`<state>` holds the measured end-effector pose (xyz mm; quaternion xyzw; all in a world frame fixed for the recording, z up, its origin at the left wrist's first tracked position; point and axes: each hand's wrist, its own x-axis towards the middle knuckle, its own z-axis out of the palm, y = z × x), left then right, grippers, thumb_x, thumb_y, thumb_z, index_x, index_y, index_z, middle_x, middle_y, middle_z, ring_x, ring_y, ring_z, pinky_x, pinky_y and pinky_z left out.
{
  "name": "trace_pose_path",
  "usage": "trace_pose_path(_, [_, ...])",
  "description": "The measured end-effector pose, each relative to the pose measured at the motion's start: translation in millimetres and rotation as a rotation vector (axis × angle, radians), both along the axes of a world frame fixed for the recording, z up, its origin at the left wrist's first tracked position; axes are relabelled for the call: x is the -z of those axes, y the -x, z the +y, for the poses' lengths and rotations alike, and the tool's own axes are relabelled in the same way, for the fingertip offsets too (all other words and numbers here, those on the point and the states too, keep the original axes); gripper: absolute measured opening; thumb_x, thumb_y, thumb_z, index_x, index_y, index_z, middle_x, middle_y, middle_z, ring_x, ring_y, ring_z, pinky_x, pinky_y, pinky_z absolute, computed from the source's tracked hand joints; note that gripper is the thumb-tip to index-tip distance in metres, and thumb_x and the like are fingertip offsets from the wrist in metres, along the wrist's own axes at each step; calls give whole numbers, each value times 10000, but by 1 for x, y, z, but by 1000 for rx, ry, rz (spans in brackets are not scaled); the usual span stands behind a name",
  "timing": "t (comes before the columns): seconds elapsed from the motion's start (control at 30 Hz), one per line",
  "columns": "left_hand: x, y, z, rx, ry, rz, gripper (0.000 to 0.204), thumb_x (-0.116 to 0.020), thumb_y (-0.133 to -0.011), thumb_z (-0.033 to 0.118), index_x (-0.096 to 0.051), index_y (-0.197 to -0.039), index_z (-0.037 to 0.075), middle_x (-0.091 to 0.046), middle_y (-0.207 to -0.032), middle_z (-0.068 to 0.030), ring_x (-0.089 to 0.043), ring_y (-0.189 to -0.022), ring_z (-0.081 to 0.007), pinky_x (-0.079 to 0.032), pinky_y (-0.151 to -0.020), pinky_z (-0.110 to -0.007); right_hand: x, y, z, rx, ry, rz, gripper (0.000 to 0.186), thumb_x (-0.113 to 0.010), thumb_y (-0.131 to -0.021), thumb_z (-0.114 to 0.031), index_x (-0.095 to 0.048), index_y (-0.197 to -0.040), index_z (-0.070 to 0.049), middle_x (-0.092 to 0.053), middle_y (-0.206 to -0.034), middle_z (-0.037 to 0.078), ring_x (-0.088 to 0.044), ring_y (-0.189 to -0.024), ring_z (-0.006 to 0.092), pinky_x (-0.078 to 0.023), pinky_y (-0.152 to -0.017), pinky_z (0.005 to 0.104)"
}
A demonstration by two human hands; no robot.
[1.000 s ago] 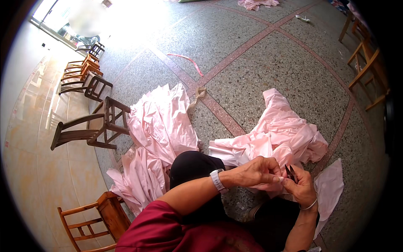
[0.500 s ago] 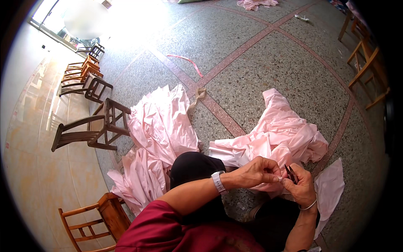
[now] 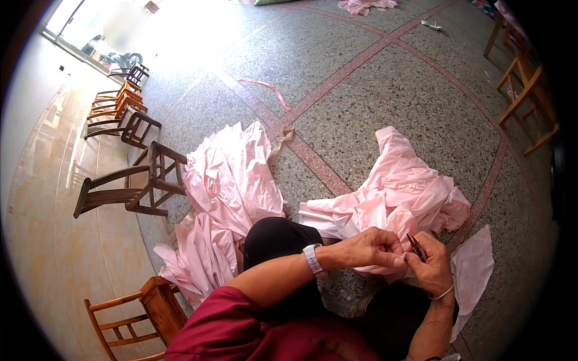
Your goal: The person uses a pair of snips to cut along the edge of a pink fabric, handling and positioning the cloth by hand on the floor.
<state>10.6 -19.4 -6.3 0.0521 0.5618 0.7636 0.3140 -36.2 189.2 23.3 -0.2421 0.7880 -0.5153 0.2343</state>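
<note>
My left hand (image 3: 364, 248), below a wrist with a pale watch (image 3: 313, 260), is closed in a pinch at the edge of the pink cloth (image 3: 406, 186). Right against it, my right hand (image 3: 435, 269) is closed around dark thread snips (image 3: 415, 246), their pointed blades sticking up past the fingers. Its thumb and fingertip meet the left fingertips at a small pale bit of cloth. From there the cloth spreads out in folds over the floor in front of me. Exactly what lies between the fingertips is too small to make out.
A second pink cloth heap (image 3: 232, 174) lies left of my knee, beside a dark wooden chair (image 3: 153, 174). Near my left elbow stands a brown wooden chair (image 3: 162, 307). A pale pink piece (image 3: 472, 277) lies at right. A red strip (image 3: 268, 87) and a tan strip (image 3: 286, 135) lie ahead.
Both hands stay together at nearly the same spot. The snips have tilted slightly and the fingertips have shifted a little. The cloth heaps have not visibly moved.
</note>
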Motion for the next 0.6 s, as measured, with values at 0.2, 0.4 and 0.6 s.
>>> trace_pose_path(0.2, [19, -8, 10, -53, -13, -66, 239, -735, -886, 220, -561, -877, 55, -547, -756, 45, -493, -678, -29, -373, -555, -202, 5, -2, -3, 5, 21, -28, 84, -661, -777, 29, -603, -828, -2, -525, -750, 48, -477, -624, 118, -391, -569, 270])
trace_pose_path(0.4, [5, -4, 10, -59, -22, -125, 230, -730, -890, 198, -552, -872, 55, -555, -761, 35, -500, -656, -29, -361, -535, -196, 8, -1, -1, 10, 6, -29, 80, -656, -773, 32, -600, -820, -1, -518, -746, 53, -477, -621, 124, -390, -567, 274])
trace_pose_path(0.6, [0, -1, 8, -66, 65, -11, 222, -706, -906, 210, -570, -893, 35, -562, -725, 18, -508, -622, -40, -367, -520, -208, 7, 2, 1, -8, -27, -30, 76, -643, -771, 31, -590, -819, 4, -512, -749, 56, -472, -623, 130, -391, -572, 277])
